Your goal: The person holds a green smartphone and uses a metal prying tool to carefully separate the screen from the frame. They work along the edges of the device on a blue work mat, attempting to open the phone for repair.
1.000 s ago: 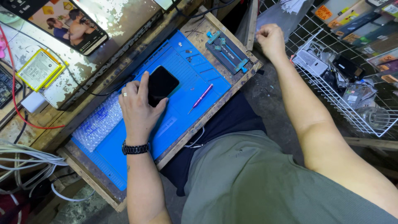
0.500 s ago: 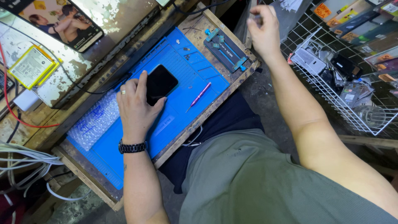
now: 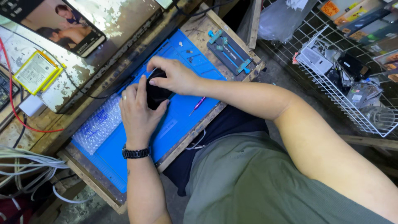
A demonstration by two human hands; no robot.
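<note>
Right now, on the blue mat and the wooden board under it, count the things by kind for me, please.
Black phone, under both hands: 1
Pink-handled screwdriver: 1
Bubble wrap sheet: 1
Phone holding clamp with blue ends: 1
Total: 4

Head camera looks steeply down, close over the blue mat (image 3: pixel 182 120).

A phone (image 3: pixel 156 93) lies on the mat (image 3: pixel 178 120), screwdriver (image 3: pixel 197 105) just right.

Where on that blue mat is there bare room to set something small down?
The blue mat lies bare between the bubble wrap and its near edge, and near the pink tool. The middle is crowded: the left hand and right hand cover the black phone.
</note>
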